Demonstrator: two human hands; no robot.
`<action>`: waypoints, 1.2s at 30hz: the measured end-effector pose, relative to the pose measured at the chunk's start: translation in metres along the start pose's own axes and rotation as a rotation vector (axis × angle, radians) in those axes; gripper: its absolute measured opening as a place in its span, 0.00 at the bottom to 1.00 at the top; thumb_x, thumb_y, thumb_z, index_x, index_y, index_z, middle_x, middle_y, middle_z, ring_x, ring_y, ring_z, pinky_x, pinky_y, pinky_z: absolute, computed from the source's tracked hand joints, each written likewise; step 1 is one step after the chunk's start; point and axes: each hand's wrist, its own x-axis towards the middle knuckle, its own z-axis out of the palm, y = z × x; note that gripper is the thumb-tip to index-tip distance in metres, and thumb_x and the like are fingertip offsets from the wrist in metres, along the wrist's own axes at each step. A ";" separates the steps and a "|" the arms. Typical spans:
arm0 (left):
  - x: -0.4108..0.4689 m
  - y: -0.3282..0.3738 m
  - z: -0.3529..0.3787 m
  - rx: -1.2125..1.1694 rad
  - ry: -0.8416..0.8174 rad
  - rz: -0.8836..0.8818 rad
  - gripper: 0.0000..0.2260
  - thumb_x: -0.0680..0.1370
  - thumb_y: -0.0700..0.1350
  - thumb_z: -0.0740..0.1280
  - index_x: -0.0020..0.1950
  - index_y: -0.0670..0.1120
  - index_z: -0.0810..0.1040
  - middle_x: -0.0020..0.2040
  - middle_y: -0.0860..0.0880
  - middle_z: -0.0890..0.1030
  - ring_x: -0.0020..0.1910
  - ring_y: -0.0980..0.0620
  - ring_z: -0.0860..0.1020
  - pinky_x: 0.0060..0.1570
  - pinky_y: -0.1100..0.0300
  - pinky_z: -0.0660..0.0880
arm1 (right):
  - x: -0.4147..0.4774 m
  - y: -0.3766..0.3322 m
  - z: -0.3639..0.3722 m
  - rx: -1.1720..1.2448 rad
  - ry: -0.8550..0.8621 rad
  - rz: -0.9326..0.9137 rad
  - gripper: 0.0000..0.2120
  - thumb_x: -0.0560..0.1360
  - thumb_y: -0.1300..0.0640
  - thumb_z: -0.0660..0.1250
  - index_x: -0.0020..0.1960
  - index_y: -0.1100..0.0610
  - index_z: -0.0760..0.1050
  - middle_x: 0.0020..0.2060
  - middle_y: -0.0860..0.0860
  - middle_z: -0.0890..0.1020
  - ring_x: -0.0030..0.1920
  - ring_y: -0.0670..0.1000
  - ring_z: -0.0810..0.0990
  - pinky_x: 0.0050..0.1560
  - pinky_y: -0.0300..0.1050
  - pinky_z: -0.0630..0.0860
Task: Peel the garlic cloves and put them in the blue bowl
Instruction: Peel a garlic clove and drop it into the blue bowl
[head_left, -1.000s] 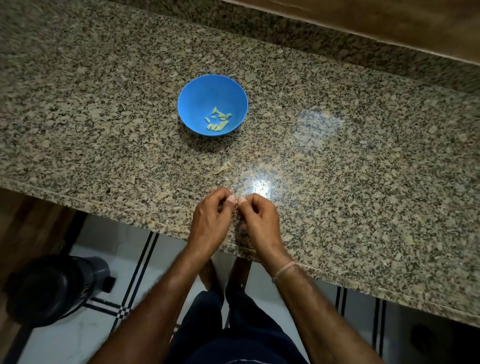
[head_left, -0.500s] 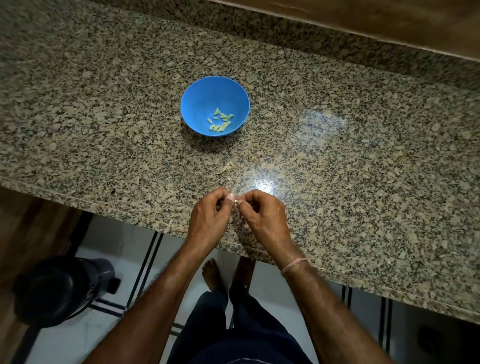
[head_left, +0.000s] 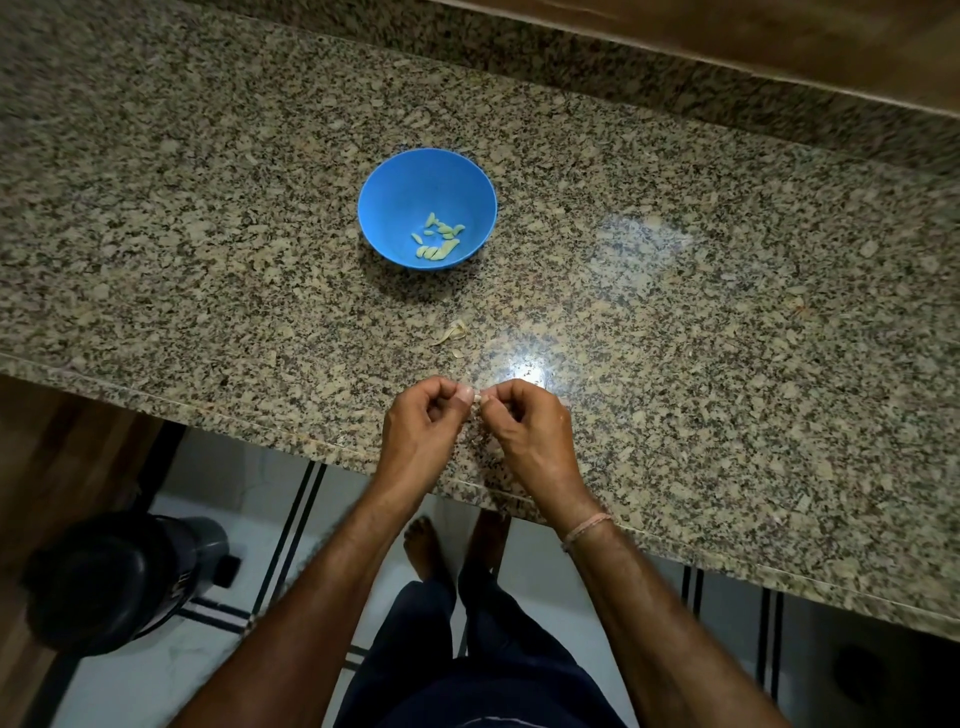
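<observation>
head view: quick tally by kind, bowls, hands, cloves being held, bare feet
bowls: 1, the blue bowl
hands: 2, left hand and right hand
cloves held: 1, the garlic clove pinched between both hands
bare feet: 2, left foot, right foot
total: 6

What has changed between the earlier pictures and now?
Hardly anything. The left hand and right hand still pinch the garlic clove between them over the counter edge; nothing taken up or let go. The blue bowl, its peeled cloves and the peel scraps stayed put.
</observation>
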 end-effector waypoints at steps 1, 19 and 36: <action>0.000 0.001 0.000 -0.040 -0.006 -0.020 0.10 0.84 0.51 0.67 0.49 0.47 0.83 0.39 0.52 0.82 0.35 0.59 0.78 0.36 0.64 0.74 | -0.001 0.000 0.000 -0.011 0.002 -0.029 0.06 0.82 0.54 0.70 0.48 0.56 0.81 0.41 0.50 0.84 0.39 0.42 0.80 0.40 0.34 0.77; 0.017 -0.005 0.006 -0.382 -0.088 -0.309 0.09 0.82 0.46 0.70 0.56 0.41 0.84 0.40 0.50 0.85 0.37 0.57 0.77 0.33 0.65 0.72 | 0.004 0.007 0.002 -0.095 0.089 -0.156 0.05 0.82 0.56 0.70 0.47 0.54 0.80 0.39 0.48 0.82 0.39 0.47 0.80 0.38 0.41 0.79; 0.013 -0.002 0.008 -0.305 -0.057 -0.135 0.06 0.77 0.35 0.75 0.52 0.43 0.84 0.49 0.40 0.85 0.50 0.47 0.85 0.52 0.57 0.82 | 0.009 0.009 -0.004 -0.057 0.055 -0.123 0.04 0.82 0.56 0.70 0.49 0.56 0.81 0.39 0.47 0.82 0.37 0.42 0.79 0.37 0.32 0.74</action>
